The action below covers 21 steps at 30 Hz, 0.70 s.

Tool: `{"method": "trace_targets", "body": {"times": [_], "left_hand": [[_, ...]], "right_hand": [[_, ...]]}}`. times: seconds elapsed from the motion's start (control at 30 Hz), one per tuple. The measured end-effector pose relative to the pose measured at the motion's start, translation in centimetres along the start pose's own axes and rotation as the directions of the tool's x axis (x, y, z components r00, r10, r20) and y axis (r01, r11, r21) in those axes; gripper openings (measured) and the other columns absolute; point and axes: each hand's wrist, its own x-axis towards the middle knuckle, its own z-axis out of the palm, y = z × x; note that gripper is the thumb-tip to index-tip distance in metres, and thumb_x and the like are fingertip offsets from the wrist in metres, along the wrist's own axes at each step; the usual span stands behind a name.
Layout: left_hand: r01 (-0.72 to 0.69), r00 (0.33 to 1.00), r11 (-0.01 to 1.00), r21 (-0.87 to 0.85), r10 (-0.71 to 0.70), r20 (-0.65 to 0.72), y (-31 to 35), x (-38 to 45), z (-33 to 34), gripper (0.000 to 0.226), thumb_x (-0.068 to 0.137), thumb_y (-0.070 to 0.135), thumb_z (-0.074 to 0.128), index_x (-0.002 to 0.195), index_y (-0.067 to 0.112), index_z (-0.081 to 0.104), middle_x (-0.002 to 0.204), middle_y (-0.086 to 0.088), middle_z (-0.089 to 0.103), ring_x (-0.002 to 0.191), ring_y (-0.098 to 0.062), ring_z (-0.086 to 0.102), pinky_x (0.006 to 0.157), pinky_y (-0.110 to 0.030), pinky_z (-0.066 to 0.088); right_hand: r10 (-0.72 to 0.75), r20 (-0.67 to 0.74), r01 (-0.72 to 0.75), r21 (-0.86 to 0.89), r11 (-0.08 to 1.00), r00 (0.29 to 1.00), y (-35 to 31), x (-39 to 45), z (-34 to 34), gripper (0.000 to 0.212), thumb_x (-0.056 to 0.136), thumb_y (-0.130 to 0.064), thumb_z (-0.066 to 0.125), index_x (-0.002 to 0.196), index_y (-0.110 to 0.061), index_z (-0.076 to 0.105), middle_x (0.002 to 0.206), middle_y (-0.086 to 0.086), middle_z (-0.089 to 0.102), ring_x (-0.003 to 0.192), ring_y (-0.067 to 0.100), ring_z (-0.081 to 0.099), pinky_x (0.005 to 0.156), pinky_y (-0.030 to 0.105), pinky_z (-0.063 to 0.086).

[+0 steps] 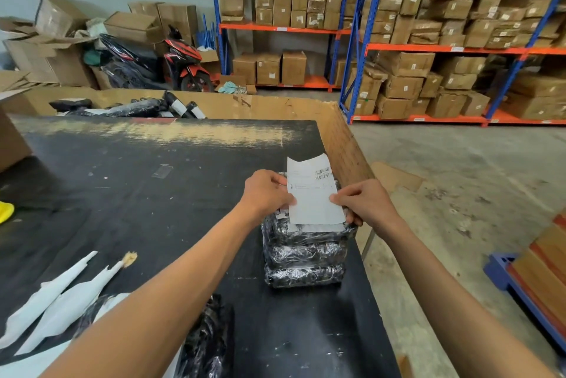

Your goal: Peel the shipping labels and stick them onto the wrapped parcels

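Left hand and right hand each pinch an edge of the white paper shipping label over the stacked black shrink-wrapped parcels; best kept taut, then smoothed down from one edge.

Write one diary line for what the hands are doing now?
left hand: pinches shipping label | right hand: pinches label | label: over stacked wrapped parcels | table
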Motion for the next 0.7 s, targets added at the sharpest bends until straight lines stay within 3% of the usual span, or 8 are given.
{"method": "trace_targets", "body": {"times": [0.17, 0.33, 0.47, 0.57, 0.63, 0.7], "left_hand": [[-0.025, 1.000, 0.994, 0.106, 0.026, -0.010, 0.4, -0.2, 0.2, 0.031, 0.070, -0.011, 0.077, 0.065, 0.013, 0.058, 0.067, -0.002, 0.062, 0.055, -0.017, 0.062, 0.069, -0.034, 0.059], [-0.022, 0.998, 0.971, 0.239, 0.035, -0.049, 0.4, 0.1, 0.6, 0.031, 0.064, -0.005, 0.080, 0.063, 0.011, 0.054, 0.070, -0.009, 0.063, 0.062, -0.024, 0.064, 0.073, -0.044, 0.061], [-0.034, 0.996, 0.934, 0.357, 0.060, -0.063, 0.5, 0.0, 0.8, 0.029, 0.067, 0.005, 0.080, 0.072, 0.012, 0.052, 0.075, -0.004, 0.063, 0.071, -0.023, 0.064, 0.068, -0.034, 0.057], [-0.054, 0.991, 0.876, 0.480, 0.104, -0.078, 1.0, -0.5, 1.1, 0.025, 0.073, 0.008, 0.075, 0.085, 0.009, 0.053, 0.079, -0.005, 0.060, 0.079, -0.027, 0.061, 0.063, -0.031, 0.046], [-0.057, 0.982, 0.832, 0.552, 0.145, -0.118, 1.2, -0.6, 1.2, 0.051, 0.074, 0.011, 0.078, 0.113, 0.003, 0.046, 0.105, -0.014, 0.059, 0.096, -0.034, 0.061, 0.065, -0.034, 0.044], [-0.121, 0.975, 0.765, 0.632, 0.212, -0.069, 1.5, -0.3, 1.2, 0.073, 0.073, 0.021, 0.083, 0.125, 0.003, 0.037, 0.123, -0.015, 0.050, 0.109, -0.036, 0.056, 0.074, -0.036, 0.045]], "right_hand": [[-0.022, -0.028, 0.020, -0.068, 0.997, 0.999, -0.2, -0.2, 0.2, 0.016, 0.084, -0.015, 0.079, 0.079, -0.001, 0.076, 0.046, 0.012, 0.060, 0.029, 0.012, 0.044, 0.036, 0.021, 0.038], [-0.096, -0.071, 0.081, -0.184, 0.979, 0.993, -0.7, -0.7, 0.9, 0.023, 0.078, -0.018, 0.085, 0.082, 0.002, 0.074, 0.046, 0.006, 0.062, 0.032, 0.010, 0.052, 0.045, 0.031, 0.049], [-0.077, -0.093, 0.056, -0.212, 0.976, 0.993, -0.3, -0.5, 0.9, 0.046, 0.073, -0.026, 0.089, 0.104, -0.010, 0.060, 0.051, 0.003, 0.065, 0.033, 0.006, 0.056, 0.044, 0.031, 0.053], [-0.070, -0.066, 0.059, -0.160, 0.985, 0.995, 0.0, 0.0, 0.7, 0.043, 0.079, -0.021, 0.085, 0.107, -0.012, 0.053, 0.060, 0.007, 0.065, 0.035, 0.011, 0.057, 0.043, 0.033, 0.051], [-0.135, -0.103, 0.116, -0.172, 0.978, 0.986, -0.1, 0.4, 0.6, 0.037, 0.084, -0.019, 0.079, 0.111, -0.016, 0.054, 0.078, 0.011, 0.067, 0.047, 0.014, 0.061, 0.047, 0.031, 0.048], [-0.235, -0.174, 0.187, -0.254, 0.949, 0.956, -0.1, 0.9, 0.5, 0.032, 0.087, -0.021, 0.075, 0.113, -0.019, 0.058, 0.092, 0.008, 0.066, 0.069, 0.013, 0.060, 0.057, 0.023, 0.043]]}}
